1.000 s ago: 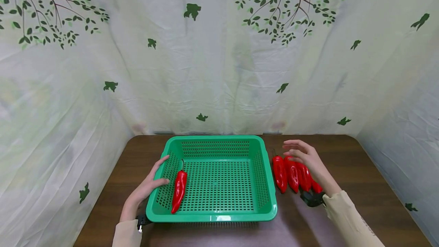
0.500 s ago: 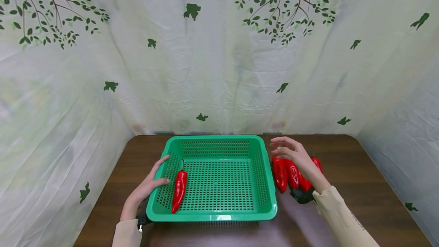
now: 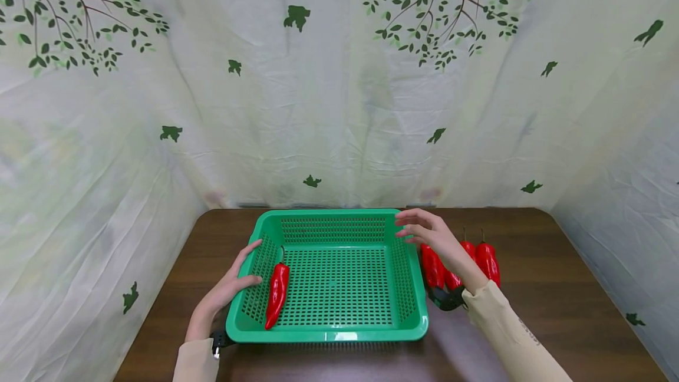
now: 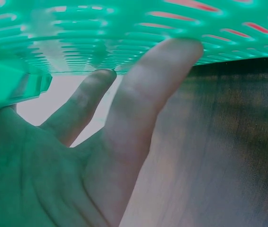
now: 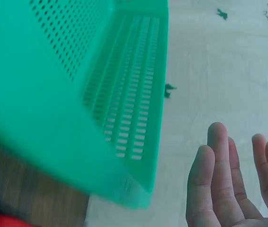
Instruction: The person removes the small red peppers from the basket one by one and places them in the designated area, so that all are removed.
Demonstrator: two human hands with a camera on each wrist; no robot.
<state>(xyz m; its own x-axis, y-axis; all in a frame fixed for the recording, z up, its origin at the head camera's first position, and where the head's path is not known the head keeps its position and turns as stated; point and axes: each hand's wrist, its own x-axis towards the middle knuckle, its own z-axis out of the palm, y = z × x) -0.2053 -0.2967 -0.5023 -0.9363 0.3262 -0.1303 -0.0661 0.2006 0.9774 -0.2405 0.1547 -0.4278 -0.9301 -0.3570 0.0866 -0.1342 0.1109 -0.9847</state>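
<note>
A green slotted plastic basket [image 3: 339,287] stands on the table, with one glossy red chili pepper [image 3: 277,296] lying along the left of its floor. My left hand [image 3: 230,282] holds the basket's left rim, thumb and forefinger spread over it. In the left wrist view, the thumb [image 4: 148,94] lies against slotted green plastic. Over the basket's right rim, near the back corner, is my right hand [image 3: 432,237], its fingers loosely extended and nothing in them. Below and behind that hand, several more red peppers [image 3: 487,261] lie side by side, partly hidden by the hand and wrist camera.
The brown wooden table [image 3: 551,287] extends on both sides of the basket. A pale cloth [image 3: 339,105] printed with leaves and branches hangs behind the table and along both sides. Dark wrist cameras [image 3: 447,298] sit under the cuffs.
My right hand has moved left from over the peppers to the basket's right rim, uncovering peppers on the right. The left hand, basket and pepper inside it have stayed in place.
</note>
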